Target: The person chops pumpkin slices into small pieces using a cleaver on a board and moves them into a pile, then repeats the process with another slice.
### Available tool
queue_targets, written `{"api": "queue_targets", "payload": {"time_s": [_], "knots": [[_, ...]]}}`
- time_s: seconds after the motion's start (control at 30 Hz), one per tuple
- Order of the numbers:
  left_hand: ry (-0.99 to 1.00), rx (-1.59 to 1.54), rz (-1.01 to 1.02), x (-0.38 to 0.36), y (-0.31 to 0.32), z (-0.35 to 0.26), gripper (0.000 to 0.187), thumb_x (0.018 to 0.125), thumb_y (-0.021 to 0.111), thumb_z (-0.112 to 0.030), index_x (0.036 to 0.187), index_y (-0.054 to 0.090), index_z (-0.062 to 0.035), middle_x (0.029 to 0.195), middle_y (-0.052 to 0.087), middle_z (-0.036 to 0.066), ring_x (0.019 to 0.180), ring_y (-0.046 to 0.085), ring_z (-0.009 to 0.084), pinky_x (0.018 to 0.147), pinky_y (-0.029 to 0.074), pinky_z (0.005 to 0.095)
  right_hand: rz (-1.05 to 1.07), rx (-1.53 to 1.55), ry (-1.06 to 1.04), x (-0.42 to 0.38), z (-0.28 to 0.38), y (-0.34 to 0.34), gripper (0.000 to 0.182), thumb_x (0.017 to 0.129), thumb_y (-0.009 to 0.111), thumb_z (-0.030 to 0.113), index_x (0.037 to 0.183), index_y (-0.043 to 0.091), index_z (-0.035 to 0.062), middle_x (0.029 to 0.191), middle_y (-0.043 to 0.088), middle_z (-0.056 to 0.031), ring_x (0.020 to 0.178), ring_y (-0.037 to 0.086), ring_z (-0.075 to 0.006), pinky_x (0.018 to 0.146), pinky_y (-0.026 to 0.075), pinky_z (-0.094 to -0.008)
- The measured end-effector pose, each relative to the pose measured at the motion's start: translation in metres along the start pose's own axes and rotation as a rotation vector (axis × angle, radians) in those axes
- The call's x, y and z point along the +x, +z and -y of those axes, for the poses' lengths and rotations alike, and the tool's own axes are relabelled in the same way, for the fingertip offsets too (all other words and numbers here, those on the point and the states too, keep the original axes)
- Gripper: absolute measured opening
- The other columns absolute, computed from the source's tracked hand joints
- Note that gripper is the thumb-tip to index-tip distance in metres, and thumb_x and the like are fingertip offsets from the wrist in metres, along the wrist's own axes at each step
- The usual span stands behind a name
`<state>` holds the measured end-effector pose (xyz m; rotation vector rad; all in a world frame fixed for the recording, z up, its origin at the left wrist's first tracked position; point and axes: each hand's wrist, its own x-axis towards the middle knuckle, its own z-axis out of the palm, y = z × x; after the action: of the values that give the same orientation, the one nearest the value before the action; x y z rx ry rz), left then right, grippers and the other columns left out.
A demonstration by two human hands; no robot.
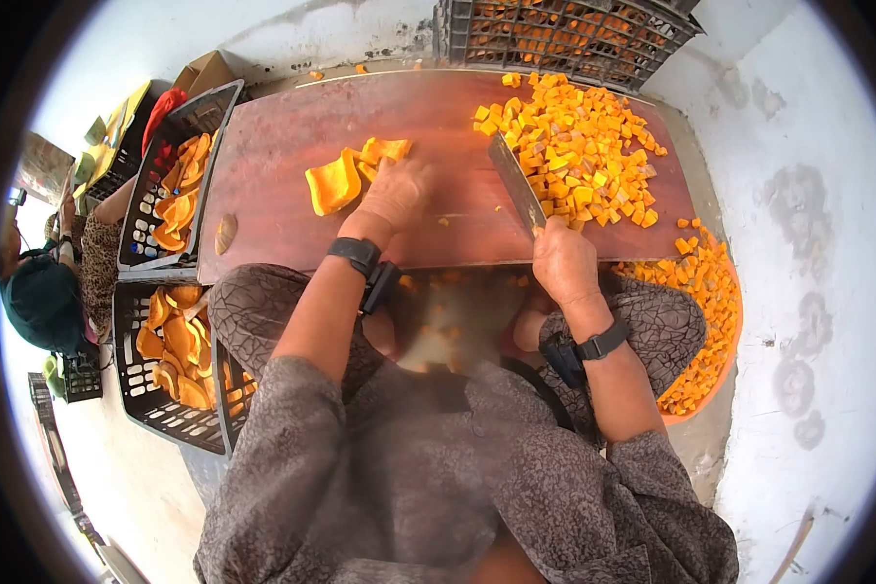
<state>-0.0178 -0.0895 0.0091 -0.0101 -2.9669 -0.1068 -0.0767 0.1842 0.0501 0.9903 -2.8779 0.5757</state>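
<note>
My right hand [565, 261] is closed round the handle of a large knife [518, 183], whose blade lies along the left edge of a heap of orange pumpkin cubes [584, 146]. Over the middle of the reddish board [273, 127], my left hand [397, 190] is at the right side of some larger pumpkin pieces [333, 185]. Its fingers are smeared by motion, so their grip does not show. A small pale scrap [226, 234] lies near the board's left edge.
Black crates [127, 336] of pumpkin pieces stand at the left, and another crate [555, 44] stands behind the board. An orange tub [735, 331] of cubes is at the right by my knee. Another person [44, 297] is at the far left.
</note>
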Motion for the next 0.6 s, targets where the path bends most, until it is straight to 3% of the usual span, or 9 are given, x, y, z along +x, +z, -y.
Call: {"api": "queue_targets", "payload": {"time_s": [0.13,0.2,0.3,0.6], "knots": [[-0.005,-0.110,-0.054,0.003,0.005,-0.012,0.035,0.078,0.069,-0.021,0.107,0.053,-0.0094,0.101,0.060,0.014,0.101,0.058,0.0334,0.090,0.041,0.0465,0.011,0.002,-0.007,0.000,0.003,-0.003,0.021,0.090,0.055,0.021,0.086,0.053,-0.0001,0.069,0.062,-0.0249,0.070,0.063,-0.0446,0.065,0.050,-0.0525],[0.092,-0.134,-0.218,0.008,0.018,-0.023,0.042,0.076,0.071,-0.025,0.109,0.051,-0.0092,0.102,0.059,0.015,0.100,0.058,0.0343,0.088,0.042,0.0459,-0.005,0.005,-0.018,0.000,0.001,0.000,0.021,0.090,0.055,0.021,0.087,0.053,0.0001,0.069,0.062,-0.0245,0.070,0.063,-0.0444,0.066,0.050,-0.0524],[0.016,-0.263,-0.073,0.010,0.008,-0.053,0.046,0.075,0.073,-0.029,0.110,0.049,-0.0087,0.102,0.059,0.015,0.101,0.057,0.0347,0.087,0.043,0.0463,-0.024,0.008,-0.027,-0.001,0.001,0.000,0.020,0.090,0.056,0.020,0.087,0.053,0.0002,0.069,0.062,-0.0241,0.071,0.063,-0.0443,0.066,0.050,-0.0522],[-0.086,-0.382,-0.088,-0.012,0.004,-0.065,0.041,0.076,0.071,-0.020,0.111,0.055,-0.0063,0.105,0.058,0.017,0.106,0.056,0.0373,0.091,0.044,0.0479,-0.032,0.010,-0.027,-0.003,0.000,0.002,0.022,0.090,0.056,0.021,0.087,0.053,-0.0002,0.067,0.062,-0.0243,0.070,0.063,-0.0444,0.065,0.050,-0.0521]]}}
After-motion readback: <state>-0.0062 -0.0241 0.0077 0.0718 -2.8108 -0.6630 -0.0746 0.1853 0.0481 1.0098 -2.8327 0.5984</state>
